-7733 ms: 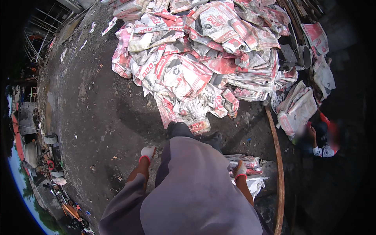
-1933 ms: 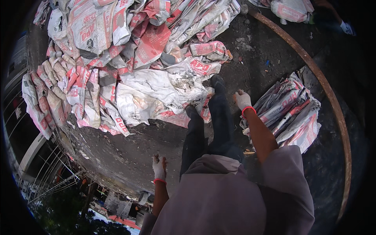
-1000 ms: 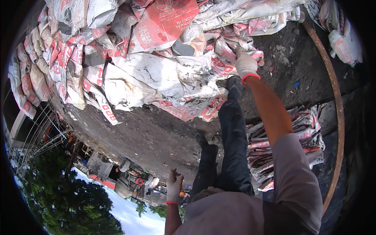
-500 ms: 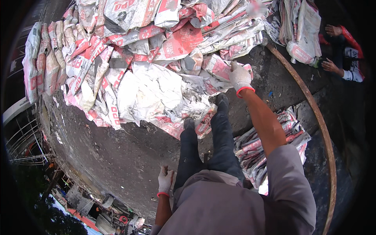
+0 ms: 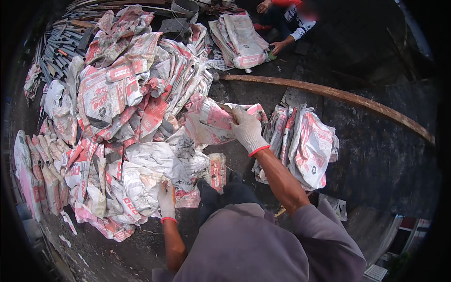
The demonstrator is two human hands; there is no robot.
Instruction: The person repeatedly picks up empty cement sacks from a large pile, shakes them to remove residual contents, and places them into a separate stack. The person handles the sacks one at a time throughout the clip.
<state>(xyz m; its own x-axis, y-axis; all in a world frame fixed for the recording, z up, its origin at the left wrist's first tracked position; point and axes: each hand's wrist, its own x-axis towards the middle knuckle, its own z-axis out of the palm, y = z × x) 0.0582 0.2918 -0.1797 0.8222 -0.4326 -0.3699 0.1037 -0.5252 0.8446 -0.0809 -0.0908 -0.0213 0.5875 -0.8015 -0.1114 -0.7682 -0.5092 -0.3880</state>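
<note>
Both my hands wear white knit gloves with red cuffs. My right hand [image 5: 247, 131] is closed on the edge of an empty red-and-white sack [image 5: 211, 120], lifted and stretched out to the left of the hand. Down by my left leg, my left hand [image 5: 166, 199] is beside a crumpled white sack [image 5: 141, 185]; its fingers reach forward and look loosely apart, with nothing visible in them. A large heap of flattened, dirty sacks [image 5: 105, 101] spreads in front of me and to my left.
To my right lies a neater sack stack [image 5: 312, 145]. A rusty curved bar [image 5: 329, 91] crosses the ground beyond it. Across from me, a co-worker's hand [image 5: 278, 47] is by another sack pile [image 5: 239, 40]. Thin pipes [image 5: 54, 51] and a bucket [image 5: 184, 8] lie farther off.
My view has swung to the right. My right hand has raised the sack it gripped at the heap's edge. My left hand has moved forward from my side to the heap.
</note>
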